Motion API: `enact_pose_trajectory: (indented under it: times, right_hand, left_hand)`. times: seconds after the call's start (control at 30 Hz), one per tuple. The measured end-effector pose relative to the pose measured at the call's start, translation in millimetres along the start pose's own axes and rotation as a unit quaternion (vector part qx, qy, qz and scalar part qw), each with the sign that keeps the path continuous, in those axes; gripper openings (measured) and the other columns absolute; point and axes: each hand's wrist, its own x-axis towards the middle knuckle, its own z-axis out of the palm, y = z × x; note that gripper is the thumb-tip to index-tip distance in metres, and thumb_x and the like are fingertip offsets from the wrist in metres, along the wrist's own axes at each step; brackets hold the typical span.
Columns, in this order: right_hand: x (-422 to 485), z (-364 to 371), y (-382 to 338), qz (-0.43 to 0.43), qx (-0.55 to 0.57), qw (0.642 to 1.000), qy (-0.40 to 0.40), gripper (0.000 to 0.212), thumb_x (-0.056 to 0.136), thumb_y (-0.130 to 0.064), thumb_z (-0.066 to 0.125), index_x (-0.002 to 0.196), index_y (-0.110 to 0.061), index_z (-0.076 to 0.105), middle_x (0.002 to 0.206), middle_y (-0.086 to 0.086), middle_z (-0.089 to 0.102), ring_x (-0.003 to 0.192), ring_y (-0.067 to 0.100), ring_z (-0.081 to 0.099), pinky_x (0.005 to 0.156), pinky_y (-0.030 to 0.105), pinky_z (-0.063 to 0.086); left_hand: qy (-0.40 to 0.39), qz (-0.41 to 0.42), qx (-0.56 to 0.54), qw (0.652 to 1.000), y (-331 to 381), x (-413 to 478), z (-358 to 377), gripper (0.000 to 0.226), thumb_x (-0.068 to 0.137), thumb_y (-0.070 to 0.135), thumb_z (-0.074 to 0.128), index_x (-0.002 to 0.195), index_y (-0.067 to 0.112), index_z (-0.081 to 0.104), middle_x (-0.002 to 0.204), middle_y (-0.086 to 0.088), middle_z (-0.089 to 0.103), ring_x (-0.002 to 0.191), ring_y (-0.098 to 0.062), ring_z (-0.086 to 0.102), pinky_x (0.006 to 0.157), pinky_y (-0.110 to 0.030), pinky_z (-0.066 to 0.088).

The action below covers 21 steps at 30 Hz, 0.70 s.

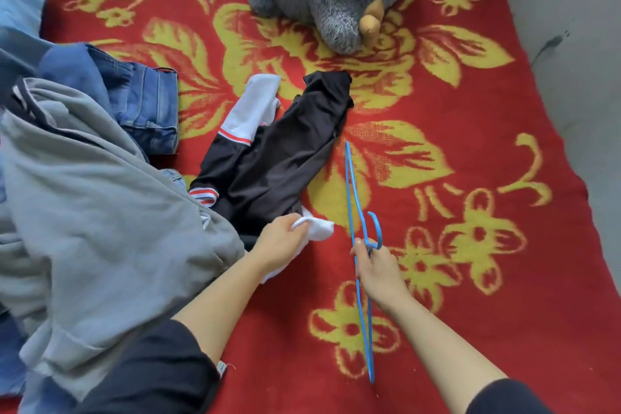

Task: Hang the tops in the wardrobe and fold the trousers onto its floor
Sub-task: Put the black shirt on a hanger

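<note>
left hand [280,244] grips the black top [282,158] by its white edge, fingertips hidden; right hand [378,267] pinches the blue hanger [348,185], seen edge-on.

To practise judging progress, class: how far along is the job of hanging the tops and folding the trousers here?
Done: nothing that shows; no wardrobe is in view. In hand: the left hand grips a white edge of the black top, the right hand holds a blue hanger beside it. Left: getting that top onto the hanger, plus the grey garment and jeans heaped unfolded at the left.
</note>
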Motion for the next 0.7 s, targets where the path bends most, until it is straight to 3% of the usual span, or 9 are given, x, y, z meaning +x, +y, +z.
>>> enact_pose_trajectory:
  times: [0.07, 0.17, 0.23, 0.4, 0.47, 0.53, 0.6, 0.7]
  right_hand:
    - [-3.6, -7.7, -12.1, 0.034, 0.077, 0.996, 0.011, 0.034, 0.101, -0.027, 0.04, 0.085, -0.01, 0.065, 0.053, -0.005, 0.049, 0.052, 0.014, 0.05, 0.056, 0.03, 0.039]
    - [-14.0, -29.2, -35.4, 0.094, 0.226, 0.97, 0.005, 0.022, 0.096, -0.014, 0.048, 0.087, -0.002, 0.064, 0.042, -0.011, 0.034, 0.034, 0.005, 0.031, 0.039, 0.018, 0.026]
    - [-27.5, -50.2, -52.9, 0.116, 0.291, 0.95, -0.013, 0.011, 0.087, -0.005, 0.052, 0.09, -0.007, 0.062, 0.043, -0.01, 0.025, 0.033, 0.007, 0.021, 0.038, 0.015, 0.018]
    - [-76.6, -101.5, -93.7, 0.061, 0.336, 0.939, -0.027, 0.039, 0.072, 0.011, 0.048, 0.1, -0.012, 0.064, 0.046, -0.008, 0.026, 0.038, 0.009, 0.017, 0.043, 0.018, 0.014]
    - [-96.5, -120.6, -111.9, 0.025, 0.368, 0.928, -0.047, 0.037, 0.065, 0.007, 0.053, 0.097, -0.009, 0.062, 0.049, -0.006, 0.025, 0.039, 0.009, 0.015, 0.044, 0.02, 0.011]
    - [-115.9, -134.9, -129.2, -0.011, 0.38, 0.921, -0.085, 0.026, 0.058, 0.001, 0.059, 0.081, -0.01, 0.055, 0.053, -0.003, 0.024, 0.04, 0.01, 0.014, 0.044, 0.021, 0.01]
    - [-135.2, -144.7, -143.0, -0.032, 0.344, 0.932, -0.108, 0.023, 0.067, 0.002, 0.069, 0.067, -0.014, 0.052, 0.051, -0.003, 0.024, 0.04, 0.011, 0.015, 0.041, 0.021, 0.012]
    - [-158.9, -157.9, -159.1, -0.049, 0.298, 0.947, -0.111, 0.032, 0.083, -0.006, 0.069, 0.062, -0.015, 0.046, 0.046, -0.004, 0.021, 0.037, 0.01, 0.015, 0.038, 0.02, 0.013]
  left_hand:
    - [-0.018, 0.023, -0.099, 0.995, 22.6, -16.7, -10.6, 0.029, 0.077, 0.039, 0.046, 0.082, 0.019, 0.066, 0.074, 0.01, 0.062, 0.074, -0.011, 0.057, 0.069, -0.028, 0.044]
    - [-0.05, 0.073, -0.217, 0.972, 63.0, -39.7, -39.2, 0.029, 0.092, 0.03, 0.055, 0.096, 0.004, 0.067, 0.08, 0.001, 0.062, 0.074, -0.011, 0.054, 0.068, -0.025, 0.042]
    - [-0.085, 0.099, -0.272, 0.953, 98.4, -60.2, -60.2, 0.028, 0.098, 0.029, 0.052, 0.105, 0.006, 0.067, 0.086, -0.002, 0.065, 0.076, -0.011, 0.058, 0.066, -0.022, 0.047]
    - [-0.11, 0.143, -0.374, 0.91, 178.8, -122.4, -99.4, 0.025, 0.098, 0.032, 0.048, 0.099, 0.02, 0.07, 0.088, 0.002, 0.071, 0.08, -0.01, 0.068, 0.067, -0.024, 0.056]
    - [-0.11, 0.162, -0.385, 0.902, 199.1, -150.1, -106.8, 0.024, 0.098, 0.031, 0.047, 0.102, 0.018, 0.068, 0.089, 0.001, 0.072, 0.081, -0.011, 0.068, 0.068, -0.025, 0.056]
    - [-0.104, 0.178, -0.405, 0.891, 216.2, -175.9, -112.2, 0.024, 0.099, 0.029, 0.047, 0.1, 0.017, 0.068, 0.087, 0.001, 0.072, 0.078, -0.012, 0.069, 0.064, -0.024, 0.056]
    - [-0.092, 0.193, -0.431, 0.877, 231.2, -198.9, -119.5, 0.024, 0.099, 0.027, 0.047, 0.099, 0.015, 0.067, 0.084, 0.0, 0.073, 0.075, -0.013, 0.069, 0.061, -0.024, 0.056]
    - [-0.056, 0.218, -0.459, 0.86, 248.3, -226.8, -136.6, 0.022, 0.099, 0.028, 0.047, 0.103, 0.015, 0.065, 0.086, 0.001, 0.072, 0.075, -0.012, 0.069, 0.065, -0.026, 0.057]
